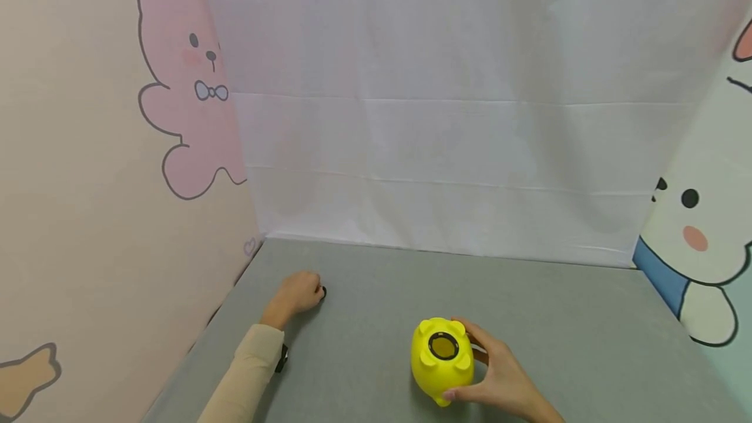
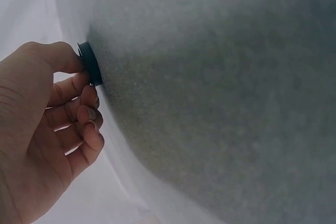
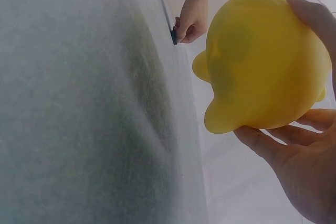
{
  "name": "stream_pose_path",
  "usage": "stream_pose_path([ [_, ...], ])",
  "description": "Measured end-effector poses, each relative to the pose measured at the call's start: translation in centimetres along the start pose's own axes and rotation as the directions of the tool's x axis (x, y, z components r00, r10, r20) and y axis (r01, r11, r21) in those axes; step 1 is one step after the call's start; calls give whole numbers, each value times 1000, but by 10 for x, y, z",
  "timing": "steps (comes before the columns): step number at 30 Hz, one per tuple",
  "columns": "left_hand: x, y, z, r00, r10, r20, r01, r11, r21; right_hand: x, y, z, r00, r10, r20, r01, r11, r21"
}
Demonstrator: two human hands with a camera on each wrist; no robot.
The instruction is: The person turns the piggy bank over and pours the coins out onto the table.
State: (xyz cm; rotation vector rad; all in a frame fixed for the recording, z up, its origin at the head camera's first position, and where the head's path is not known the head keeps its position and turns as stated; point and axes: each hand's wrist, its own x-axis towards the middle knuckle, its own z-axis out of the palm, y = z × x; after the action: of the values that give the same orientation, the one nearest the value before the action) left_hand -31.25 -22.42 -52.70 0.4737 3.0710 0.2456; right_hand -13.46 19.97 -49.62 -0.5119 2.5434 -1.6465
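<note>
My right hand (image 1: 499, 377) grips a yellow piggy bank (image 1: 424, 371), thumb on the near side and fingers on the far side. Its underside faces up, showing short feet around a dark-rimmed round hole (image 1: 443, 346). In the right wrist view the rounded yellow body (image 3: 268, 66) fills the space between thumb and fingers; whether it touches the table, I cannot tell. Farther left and back, my left hand (image 1: 298, 292) pinches a small dark round cap (image 2: 90, 64) between thumb and index finger, close to the tabletop. The other fingers (image 2: 79, 142) of that hand are curled.
A grey tabletop (image 1: 364, 318) spreads under both hands. White cloth (image 1: 411, 116) hangs along its back edge. Walls with cartoon animals stand to the left and right, among them a pink rabbit (image 1: 182, 103). On the left wrist is a dark strap (image 1: 282, 359).
</note>
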Motion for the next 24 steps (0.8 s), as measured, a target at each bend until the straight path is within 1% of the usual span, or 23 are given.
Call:
stream_pose_path([
  [2,0,0,0,1000,-4,-6,4,1000,-4,0,0,0,1000,-3,1,3,1000,-2],
  [3,-1,0,0,1000,-5,-9,5,1000,-8,0,-1,0,1000,12,0,-12,1000,3],
  [5,-1,0,0,1000,-7,-7,7,1000,-15,0,0,1,1000,14,2,-14,1000,-2],
  [8,-1,0,0,1000,-21,7,21,999,-26,-1,-1,2,1000,28,6,-28,1000,6],
  [13,0,-1,-2,999,-37,17,38,999,-37,-1,-2,1,1000,4,11,-4,1000,0],
  [15,0,0,-4,999,-36,12,37,999,-38,-1,-1,1,1000,-23,9,23,1000,-18],
  [17,-1,1,-6,999,-38,11,38,998,-40,0,-1,0,1000,-31,3,31,999,-22],
  [21,-2,3,-11,999,-34,-9,33,999,-31,1,-1,0,1000,-2,-8,2,1000,-11],
  [24,-2,8,-17,999,-20,-26,20,1000,-9,1,-1,0,1000,-6,-10,5,1000,-13],
])
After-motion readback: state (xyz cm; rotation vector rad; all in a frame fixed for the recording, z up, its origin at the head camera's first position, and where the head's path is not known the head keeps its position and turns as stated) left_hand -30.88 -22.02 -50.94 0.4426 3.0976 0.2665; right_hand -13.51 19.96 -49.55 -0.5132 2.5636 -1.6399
